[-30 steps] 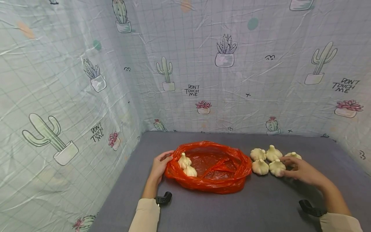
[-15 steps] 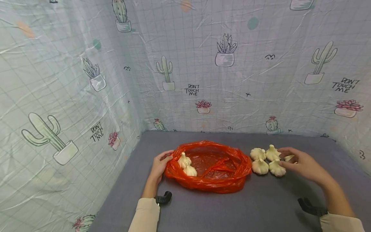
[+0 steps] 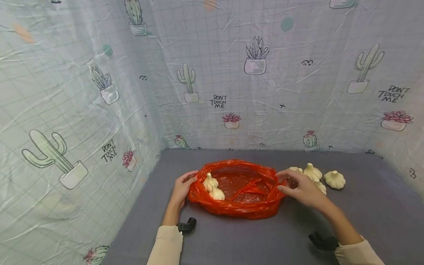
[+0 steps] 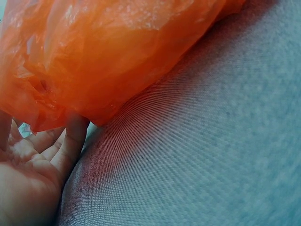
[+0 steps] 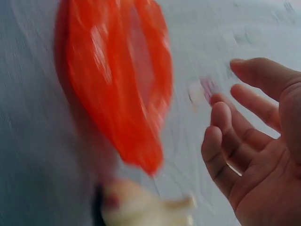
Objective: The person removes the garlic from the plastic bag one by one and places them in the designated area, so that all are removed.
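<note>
A red plastic bag [image 3: 238,211] lies with its mouth spread wide, and two garlic bulbs [image 3: 216,194] sit inside at its left end. My left hand [image 3: 180,189] holds the bag's left rim; in the left wrist view some fingertips are hidden by the plastic [image 4: 117,56]. At the bag's right rim is my right hand [image 3: 304,189], fingers loosely bent and nothing held, as the right wrist view of the hand [image 5: 263,155] shows. Several garlic bulbs stand right of the bag, partly hidden behind that hand; one bulb [image 3: 335,179] lies apart at the far right.
A grey cloth-covered table [image 3: 232,243] bears everything. Behind and to the left rises a cactus-printed curtain [image 3: 212,73]. A black device is strapped at each wrist, the left device [image 3: 187,225] and the right device [image 3: 322,241].
My right hand has moved left from the rightmost garlic bulbs to the bag's right rim, uncovering the far-right bulb. My left hand and the bag stay where they were.
</note>
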The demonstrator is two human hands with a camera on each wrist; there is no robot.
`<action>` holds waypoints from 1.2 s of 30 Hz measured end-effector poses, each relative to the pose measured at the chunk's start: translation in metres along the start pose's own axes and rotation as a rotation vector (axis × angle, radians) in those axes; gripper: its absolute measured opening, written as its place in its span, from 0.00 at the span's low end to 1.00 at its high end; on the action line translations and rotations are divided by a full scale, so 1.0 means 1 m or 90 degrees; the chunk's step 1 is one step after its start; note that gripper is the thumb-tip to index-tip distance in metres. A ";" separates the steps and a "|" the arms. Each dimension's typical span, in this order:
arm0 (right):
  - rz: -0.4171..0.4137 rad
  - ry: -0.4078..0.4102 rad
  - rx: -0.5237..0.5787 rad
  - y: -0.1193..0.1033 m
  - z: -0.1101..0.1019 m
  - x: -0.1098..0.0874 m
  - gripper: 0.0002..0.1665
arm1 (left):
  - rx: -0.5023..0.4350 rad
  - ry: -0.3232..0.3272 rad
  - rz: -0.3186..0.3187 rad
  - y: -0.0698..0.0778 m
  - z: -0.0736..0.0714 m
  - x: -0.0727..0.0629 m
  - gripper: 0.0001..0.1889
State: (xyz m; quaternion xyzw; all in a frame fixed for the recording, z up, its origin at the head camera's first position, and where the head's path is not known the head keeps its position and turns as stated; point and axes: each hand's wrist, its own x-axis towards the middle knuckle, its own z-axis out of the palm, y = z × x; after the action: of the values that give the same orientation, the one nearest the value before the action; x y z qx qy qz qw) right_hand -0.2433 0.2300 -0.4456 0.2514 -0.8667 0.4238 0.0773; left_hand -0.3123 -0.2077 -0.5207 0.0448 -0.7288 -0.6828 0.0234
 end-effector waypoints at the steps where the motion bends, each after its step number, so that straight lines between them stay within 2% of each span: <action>1: -0.007 0.002 0.004 -0.001 0.007 0.002 0.17 | -0.001 -0.001 -0.001 0.000 0.000 0.000 0.16; 6: -0.028 -0.013 0.043 -0.011 0.039 0.016 0.17 | -0.003 -0.003 -0.004 0.001 0.000 -0.001 0.17; 12: -0.009 -0.069 0.063 -0.026 0.074 0.036 0.20 | -0.002 -0.003 -0.002 0.002 0.000 -0.001 0.17; 16: -0.004 -0.083 0.068 -0.033 0.092 0.050 0.19 | -0.003 -0.001 -0.002 0.002 0.000 -0.001 0.17; 25: 0.026 -0.098 0.100 -0.039 0.121 0.075 0.20 | -0.001 -0.006 0.003 0.001 0.000 -0.002 0.16; 32: 0.053 -0.130 0.133 -0.036 0.136 0.083 0.24 | 0.004 -0.003 0.001 0.000 0.000 -0.001 0.16; 36: 0.060 -0.138 0.122 -0.031 0.143 0.084 0.24 | 0.002 -0.001 0.001 0.002 0.000 -0.002 0.16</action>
State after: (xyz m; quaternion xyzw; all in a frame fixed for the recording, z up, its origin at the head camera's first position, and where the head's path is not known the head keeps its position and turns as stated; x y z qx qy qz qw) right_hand -0.2892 0.0717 -0.4848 0.2612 -0.8362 0.4783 -0.0614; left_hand -0.3102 -0.2074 -0.5190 0.0438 -0.7298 -0.6818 0.0229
